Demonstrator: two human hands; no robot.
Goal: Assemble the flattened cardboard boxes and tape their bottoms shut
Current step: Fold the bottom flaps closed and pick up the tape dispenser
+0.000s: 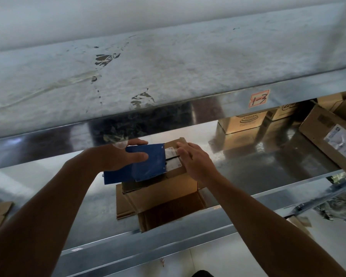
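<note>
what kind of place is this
Probably a warehouse or stockroom: metal shelving carrying a handwritten label reading 1-3, printed cartons stored on the shelf, and a cardboard box being taped with a blue tape dispenser.

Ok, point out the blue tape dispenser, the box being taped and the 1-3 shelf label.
blue tape dispenser [152, 166]: head view, flat blue side plate.
box [164, 189]: head view, near side wall.
1-3 shelf label [259, 98]: head view, middle of the handwritten sticker.
</note>
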